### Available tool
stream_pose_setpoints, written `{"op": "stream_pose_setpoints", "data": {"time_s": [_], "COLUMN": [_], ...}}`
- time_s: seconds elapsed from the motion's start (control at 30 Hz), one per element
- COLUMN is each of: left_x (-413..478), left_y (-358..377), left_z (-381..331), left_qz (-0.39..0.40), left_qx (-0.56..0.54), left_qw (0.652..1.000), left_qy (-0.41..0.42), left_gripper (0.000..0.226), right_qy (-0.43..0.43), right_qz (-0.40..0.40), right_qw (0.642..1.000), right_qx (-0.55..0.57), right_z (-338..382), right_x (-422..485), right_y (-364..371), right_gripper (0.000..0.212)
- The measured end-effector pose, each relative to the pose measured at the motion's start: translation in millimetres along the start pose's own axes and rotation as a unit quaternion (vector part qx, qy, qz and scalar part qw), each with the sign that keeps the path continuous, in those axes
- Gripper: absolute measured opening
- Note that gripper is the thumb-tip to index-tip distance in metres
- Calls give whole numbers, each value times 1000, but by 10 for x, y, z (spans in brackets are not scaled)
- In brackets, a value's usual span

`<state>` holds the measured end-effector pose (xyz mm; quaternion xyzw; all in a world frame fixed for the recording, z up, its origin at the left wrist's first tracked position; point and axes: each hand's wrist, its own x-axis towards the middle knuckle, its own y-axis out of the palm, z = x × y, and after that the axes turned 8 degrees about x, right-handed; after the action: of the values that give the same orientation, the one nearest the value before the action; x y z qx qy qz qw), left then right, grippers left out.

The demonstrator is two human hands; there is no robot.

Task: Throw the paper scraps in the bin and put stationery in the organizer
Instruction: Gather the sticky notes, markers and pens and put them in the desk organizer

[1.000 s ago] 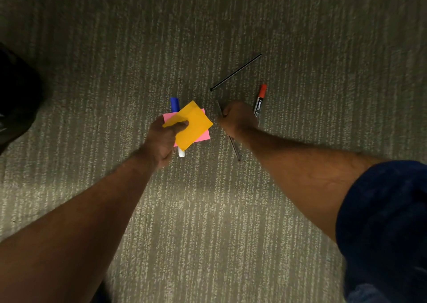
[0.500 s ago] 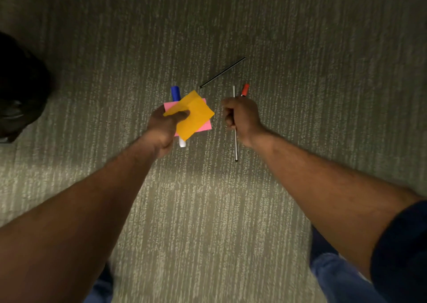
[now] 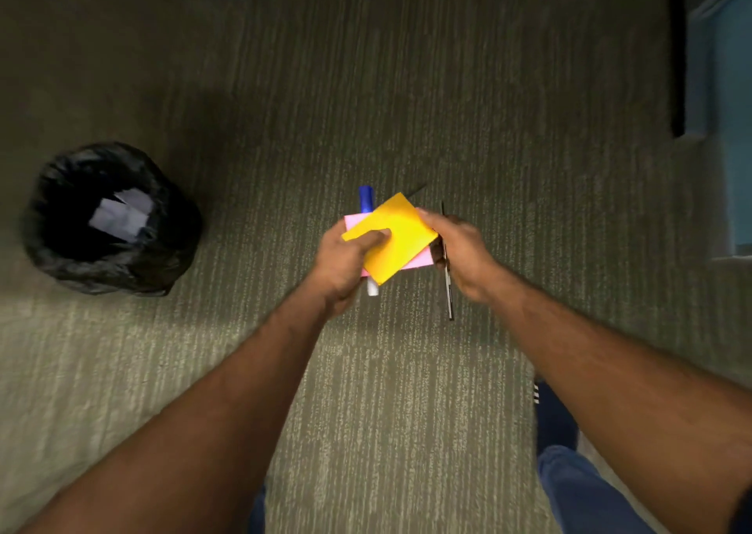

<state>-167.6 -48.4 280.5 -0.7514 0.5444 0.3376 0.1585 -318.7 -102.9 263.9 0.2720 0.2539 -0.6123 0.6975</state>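
Pen upright in right hand

The left hand is gripping a yellow sticky-note pad stacked over a pink sticky-note pad, along with a blue-capped marker sticking out past both edges. The right hand is clasping a thin dark pen and touching the yellow pad's right corner. A bin lined with a black bag is sitting on the carpeted floor well to the left, holding white paper scraps.
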Motion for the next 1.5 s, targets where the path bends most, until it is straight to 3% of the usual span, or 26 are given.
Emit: {"op": "stream_pose_setpoints", "data": {"time_s": [0.07,0.2,0.4,0.57,0.9,1.2,1.5], "left_x": [-300,-934,-1734,-2226,-2946,-3182,-2745], "left_y": [78,242,345,227,-509,-859,-688], "left_z": [-295,-877,-1944,-2747,-3802,-4596,-5298], "left_qz": [-6,8,30,71,145,144,62], "left_qx": [12,46,53,49,77,106,114], "left_qw": [1000,999,997,990,977,969,970], "left_qy": [3,4,51,112,139,171,204], "left_gripper": [19,19,18,29,30,27,30], "right_qy": [10,-9,-75,-128,-216,-261,-242], "right_qz": [18,45,55,46,1,-63,4], "right_qw": [999,997,994,989,976,963,970], "right_qx": [47,66,59,52,22,1,-30], "right_z": [313,933,1930,2668,3476,4076,4931], "right_x": [-312,-937,-1727,-2246,-3086,-3546,-3014], "right_y": [69,219,332,491,1321,1890,1990], "right_gripper": [64,18,2,9,7,11,18]}}
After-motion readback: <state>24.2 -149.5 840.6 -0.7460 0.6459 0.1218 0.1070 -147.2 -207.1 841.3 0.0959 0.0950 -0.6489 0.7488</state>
